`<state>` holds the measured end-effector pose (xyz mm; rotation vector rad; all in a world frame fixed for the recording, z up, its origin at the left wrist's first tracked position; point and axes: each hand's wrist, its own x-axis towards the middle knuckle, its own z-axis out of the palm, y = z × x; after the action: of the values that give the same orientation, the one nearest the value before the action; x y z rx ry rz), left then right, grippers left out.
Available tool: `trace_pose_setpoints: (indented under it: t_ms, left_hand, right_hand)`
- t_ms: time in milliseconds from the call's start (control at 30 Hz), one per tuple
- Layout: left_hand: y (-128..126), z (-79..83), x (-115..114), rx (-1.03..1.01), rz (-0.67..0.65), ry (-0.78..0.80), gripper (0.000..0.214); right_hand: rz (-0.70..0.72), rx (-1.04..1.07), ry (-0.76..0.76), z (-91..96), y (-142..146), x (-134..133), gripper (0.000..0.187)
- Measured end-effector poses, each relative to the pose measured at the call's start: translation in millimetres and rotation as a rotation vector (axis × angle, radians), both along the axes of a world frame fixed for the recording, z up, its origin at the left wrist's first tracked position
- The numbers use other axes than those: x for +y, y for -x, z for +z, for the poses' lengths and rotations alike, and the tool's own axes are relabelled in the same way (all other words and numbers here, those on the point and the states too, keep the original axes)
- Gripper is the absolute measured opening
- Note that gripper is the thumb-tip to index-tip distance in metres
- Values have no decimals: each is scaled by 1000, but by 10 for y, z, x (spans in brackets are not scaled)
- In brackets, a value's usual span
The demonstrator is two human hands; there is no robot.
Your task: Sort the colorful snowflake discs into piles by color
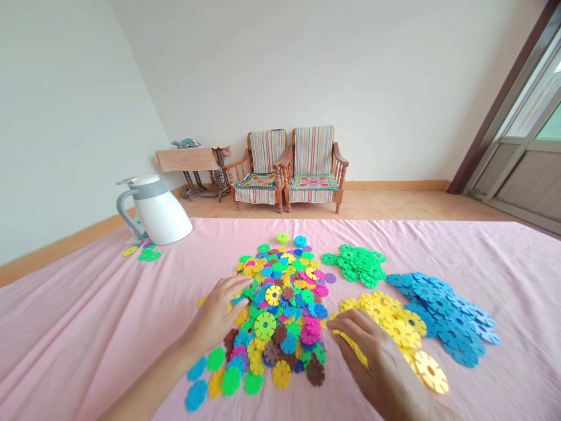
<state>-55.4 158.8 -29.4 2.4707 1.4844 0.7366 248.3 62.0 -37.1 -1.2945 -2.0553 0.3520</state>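
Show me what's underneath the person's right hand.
The right hand lies over the edge of a pile of yellow plastic snowflake discs on a pink sheet. Yellow discs show around its fingers; whatever lies directly below the palm is covered.

Disc pile [280, 304] between hands [214, 313] [368, 351], jug [158, 210] far left

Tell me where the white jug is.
In the head view, the white jug stands at the far left of the pink sheet, beside small green discs.

This is a room in a home. Two wooden armchairs [313, 158] with striped covers stand against the far wall, upper middle. An old treadle sewing table [193, 159] sits at upper left, a glass door [526, 146] fills the right edge, and a pink bedsheet [87, 333] spreads across the foreground.
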Motion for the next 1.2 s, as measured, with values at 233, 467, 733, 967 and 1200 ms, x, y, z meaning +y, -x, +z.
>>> trace_pose_setpoints:
  t_ms: [233,467,733,967,1200]
  left_hand:
    - [-42,-105,108,-19,-15,-39,29]
    - [-203,122,1,-356,138,153,27]
    - [-866,254,-427,-624,-93,530,23]
    - [-1127,216,-601,-668,-179,661,28]
    - [-765,196,-285,-618,-32,463,31]
  right_hand:
    - [7,17,6,-10,-9,-14,18]
    - [27,42,-22,-53,15,-3,19]
    - [-44,221,29,11,106,-41,13]
    - [-58,327,137,54,109,-69,14]
    - [-201,349,138,59,-115,61,18]
